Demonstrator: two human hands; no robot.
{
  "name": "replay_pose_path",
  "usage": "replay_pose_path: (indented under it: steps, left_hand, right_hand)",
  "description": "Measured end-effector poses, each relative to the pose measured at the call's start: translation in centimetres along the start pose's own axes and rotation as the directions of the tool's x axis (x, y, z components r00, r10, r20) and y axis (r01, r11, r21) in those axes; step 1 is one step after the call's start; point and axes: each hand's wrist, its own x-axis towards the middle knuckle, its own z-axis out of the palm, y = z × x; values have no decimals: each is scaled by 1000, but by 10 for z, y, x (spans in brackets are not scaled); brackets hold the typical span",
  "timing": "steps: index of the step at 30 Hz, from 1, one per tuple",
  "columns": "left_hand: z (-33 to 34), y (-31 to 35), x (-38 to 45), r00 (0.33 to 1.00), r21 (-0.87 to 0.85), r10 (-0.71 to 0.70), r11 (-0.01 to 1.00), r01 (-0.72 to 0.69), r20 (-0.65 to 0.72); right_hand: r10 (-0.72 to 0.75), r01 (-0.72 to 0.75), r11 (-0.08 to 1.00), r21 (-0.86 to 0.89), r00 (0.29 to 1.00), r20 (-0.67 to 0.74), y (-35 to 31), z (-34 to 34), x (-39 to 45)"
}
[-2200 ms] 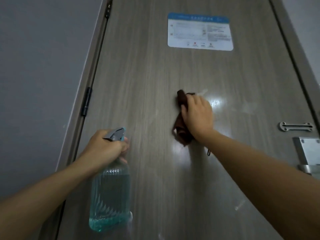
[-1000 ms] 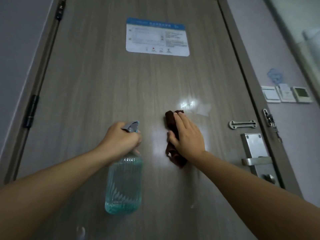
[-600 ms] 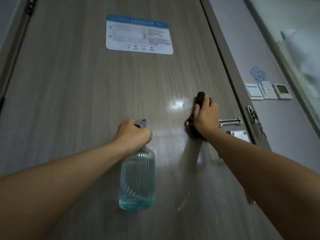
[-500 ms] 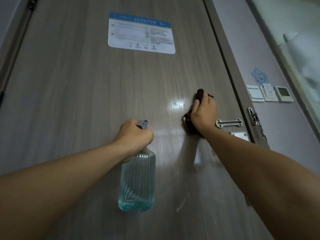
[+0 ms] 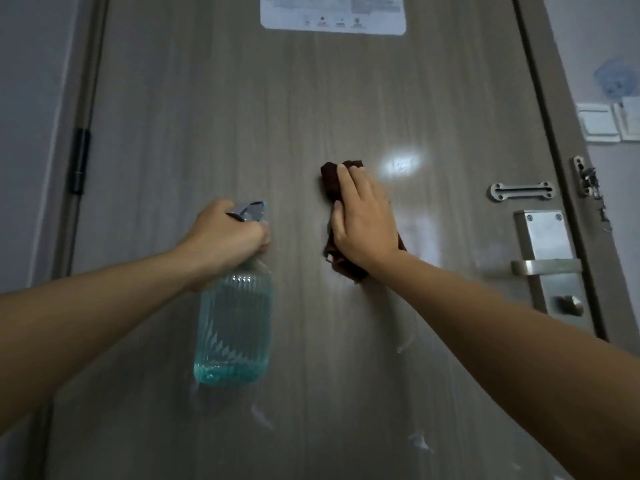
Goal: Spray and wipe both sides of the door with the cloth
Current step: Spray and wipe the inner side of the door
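Brown cloth (image 5: 332, 181) mostly hidden under right hand (image 5: 363, 226), fingers flat, pressing it to door (image 5: 207, 116) left of handle (image 5: 545, 266). Left hand (image 5: 225, 240) grips spray bottle (image 5: 233, 327) neck, nozzle half covered. Notice (image 5: 332, 15) cut off at top, text unreadable.

Both hands (image 5: 228, 237) (image 5: 365, 220) outstretched, left curled
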Motion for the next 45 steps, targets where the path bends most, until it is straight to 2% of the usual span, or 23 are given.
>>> replay_pose_path:
  steps: [10,19,25,29,33,38,41,45]
  left_hand:
    - [-58,-57,-72,990,127,-116,984,125,-78]
    - [-77,-112,-133,955,71,-252,962,265,-157]
    - [-73,-135,-174,914,58,-368,922,382,-173]
    - [-62,-141,-192,923,83,-360,924,372,-134]
    - [-53,-148,-198,929,57,-353,931,360,-107]
    - [-45,-153,-197,940,67,-324,941,332,-110]
    - [-41,-155,-197,940,63,-318,943,327,-124]
    - [-34,-155,-198,939,67,-316,942,327,-136]
  right_hand:
    - [-99,99,995,15,995,22,-73,36,-46]
    - [-96,92,990,110,995,32,-122,57,-82]
    - [-186,189,964,185,982,-34,-127,66,-110]
    - [-263,269,946,179,963,-54,-124,70,-123]
    - [-317,317,941,117,948,-18,-109,66,-126]
    - [-230,235,966,109,972,-56,-104,61,-147]
    - [-179,180,978,103,984,-21,-115,60,-155]
    - [-200,198,975,98,980,4,-114,58,-163]
